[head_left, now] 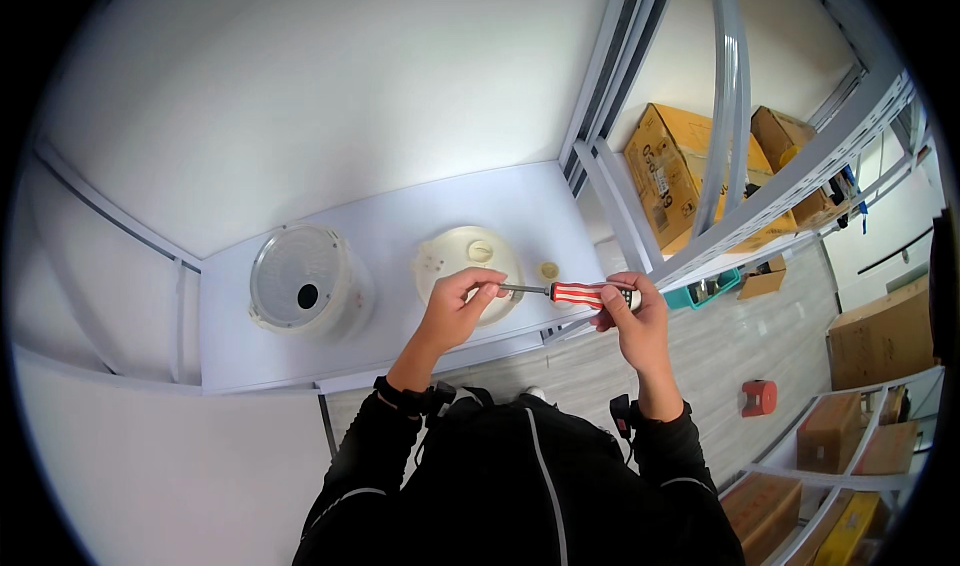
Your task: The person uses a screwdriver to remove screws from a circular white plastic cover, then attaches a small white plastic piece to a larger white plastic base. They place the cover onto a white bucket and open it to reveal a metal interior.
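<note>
A screwdriver (577, 294) with a red-and-white striped handle lies level between my two hands, above the front edge of the white table. My right hand (638, 324) is closed around the handle's end. The fingers of my left hand (458, 311) pinch the metal shaft near its tip, which they hide. Beneath and behind the left hand, a round cream lid (445, 254) with a raised knob rests on the table. A small round yellowish piece (548, 270) sits right of the lid. On the left stands a white cylindrical tub (352, 296) with a dark round hole in its bottom.
The white table (400, 211) backs onto a pale wall. Metal shelving (720, 116) rises at the right, holding a large yellow cardboard box (668, 181). On the floor stand a red stool (759, 398) and a teal crate (690, 295). More cartons (832, 431) fill a rack at lower right.
</note>
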{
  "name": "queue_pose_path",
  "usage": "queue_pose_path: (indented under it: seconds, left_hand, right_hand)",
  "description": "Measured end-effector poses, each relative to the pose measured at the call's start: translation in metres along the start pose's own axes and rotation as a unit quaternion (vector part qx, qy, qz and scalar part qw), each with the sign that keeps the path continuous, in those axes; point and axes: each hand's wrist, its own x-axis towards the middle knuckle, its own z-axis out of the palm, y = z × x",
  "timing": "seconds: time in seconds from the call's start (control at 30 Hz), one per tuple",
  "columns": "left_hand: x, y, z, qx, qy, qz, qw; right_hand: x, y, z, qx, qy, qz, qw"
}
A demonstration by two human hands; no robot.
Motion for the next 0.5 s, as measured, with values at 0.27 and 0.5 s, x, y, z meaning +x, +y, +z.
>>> queue_pose_path:
  seconds: [0.27, 0.5]
  left_hand:
    - [0.005, -0.019, -0.020, 0.153, -0.055, 0.000, 0.987]
    - [0.001, -0.078, -0.022, 0.412, -0.183, -0.001, 0.892]
  right_hand:
    - [-0.003, 0.015, 0.037, -0.235, 0.064, -0.157, 0.957]
    - [0.000, 0.027, 0.077, -0.394, 0.030, -0.221, 0.891]
